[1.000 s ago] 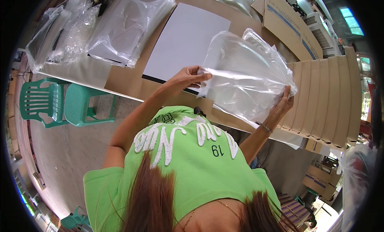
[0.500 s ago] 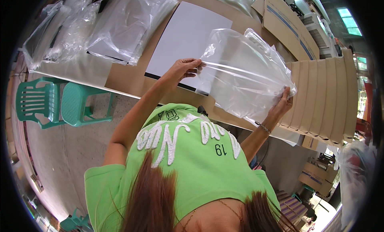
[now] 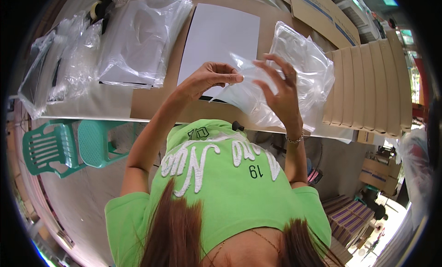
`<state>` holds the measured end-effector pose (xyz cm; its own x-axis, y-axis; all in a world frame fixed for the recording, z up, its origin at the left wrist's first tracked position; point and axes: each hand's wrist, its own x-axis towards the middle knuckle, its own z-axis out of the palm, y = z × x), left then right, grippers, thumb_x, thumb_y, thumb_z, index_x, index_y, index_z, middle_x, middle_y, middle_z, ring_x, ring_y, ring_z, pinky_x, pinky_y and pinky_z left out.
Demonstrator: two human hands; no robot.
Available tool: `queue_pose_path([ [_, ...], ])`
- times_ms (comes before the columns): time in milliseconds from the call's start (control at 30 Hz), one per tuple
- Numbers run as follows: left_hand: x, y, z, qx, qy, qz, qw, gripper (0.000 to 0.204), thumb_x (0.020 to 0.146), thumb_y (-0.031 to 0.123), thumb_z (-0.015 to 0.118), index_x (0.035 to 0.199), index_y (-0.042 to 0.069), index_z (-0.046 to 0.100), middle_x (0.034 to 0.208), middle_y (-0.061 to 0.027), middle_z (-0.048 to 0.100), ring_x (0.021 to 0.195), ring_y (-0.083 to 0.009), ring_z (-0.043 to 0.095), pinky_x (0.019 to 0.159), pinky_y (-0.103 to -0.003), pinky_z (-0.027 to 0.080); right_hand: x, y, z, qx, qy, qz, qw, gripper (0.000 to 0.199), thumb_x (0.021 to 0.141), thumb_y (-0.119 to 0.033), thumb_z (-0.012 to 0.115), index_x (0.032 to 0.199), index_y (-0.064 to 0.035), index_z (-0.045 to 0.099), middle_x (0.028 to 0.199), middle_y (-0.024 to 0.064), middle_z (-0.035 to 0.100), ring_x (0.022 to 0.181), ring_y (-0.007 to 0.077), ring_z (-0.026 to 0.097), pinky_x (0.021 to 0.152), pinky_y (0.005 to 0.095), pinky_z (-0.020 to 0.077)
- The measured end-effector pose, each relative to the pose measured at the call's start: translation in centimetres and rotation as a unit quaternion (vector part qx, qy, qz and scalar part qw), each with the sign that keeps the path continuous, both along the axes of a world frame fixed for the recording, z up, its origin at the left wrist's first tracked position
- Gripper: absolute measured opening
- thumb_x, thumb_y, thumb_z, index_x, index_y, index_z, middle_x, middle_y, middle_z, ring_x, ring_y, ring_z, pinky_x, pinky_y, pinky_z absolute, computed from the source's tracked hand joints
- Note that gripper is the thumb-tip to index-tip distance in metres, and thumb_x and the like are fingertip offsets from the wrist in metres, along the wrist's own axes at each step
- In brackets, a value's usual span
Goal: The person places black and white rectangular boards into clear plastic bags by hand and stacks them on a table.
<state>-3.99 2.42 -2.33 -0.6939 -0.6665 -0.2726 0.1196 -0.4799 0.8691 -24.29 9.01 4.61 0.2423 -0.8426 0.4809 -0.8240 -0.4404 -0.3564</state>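
Note:
My left hand (image 3: 212, 79) is closed, thumb and forefinger pinching the edge of a clear plastic bag (image 3: 240, 95). Close to its right, my right hand (image 3: 280, 89) is raised with the fingers spread and bent, apparently gripping nothing. The thin film hangs between the two hands, and its far outline is hard to make out. Behind my right hand lies a pile of clear plastic bags (image 3: 309, 66). A flat white sheet (image 3: 222, 34) with a dark strip along its near edge rests beyond my left hand, partly covered by that hand and the film.
Flat items in clear wrapping (image 3: 142, 37) lie left of the sheet, with crumpled plastic (image 3: 85, 60) and a tape roll (image 3: 98, 10) further left. A row of brown cardboard pieces (image 3: 370, 85) stands right. Green plastic chair (image 3: 48, 147) and stool (image 3: 95, 142) sit by the table (image 3: 156, 103).
My right hand has let go of the bag's right end and moved left, its fingers spreading near my left hand. The bag, stretched wide before, now hangs slack from my left hand.

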Motion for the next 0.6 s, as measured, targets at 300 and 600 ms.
queue_pose_path([
  [300,2.0,-1.6,2.8,0.04,0.059,-0.137,0.988,0.026,0.074,0.021,0.076,0.09,0.004,0.064,0.075,0.0012,0.061,0.068,-0.0061,0.054,0.064,-0.02,0.044,3.3,-1.0,1.0,-0.054,0.001,0.109,0.993,0.023,0.07,-0.008,0.071,0.091,-0.0135,0.064,0.089,-0.0029,0.065,0.094,0.0156,0.06,0.094,0.0377,0.0402],
  [600,4.8,-4.2,1.0,0.158,0.138,-0.076,0.975,0.027,0.081,0.024,0.069,0.093,0.001,0.06,0.081,-0.0049,0.061,0.075,-0.0107,0.057,0.073,-0.025,0.047,4.4,-0.6,0.7,0.001,-0.476,0.117,0.872,0.012,0.089,-0.012,0.056,0.097,-0.0033,0.053,0.085,0.007,0.063,0.08,0.0162,0.063,0.076,0.0312,0.0482],
])
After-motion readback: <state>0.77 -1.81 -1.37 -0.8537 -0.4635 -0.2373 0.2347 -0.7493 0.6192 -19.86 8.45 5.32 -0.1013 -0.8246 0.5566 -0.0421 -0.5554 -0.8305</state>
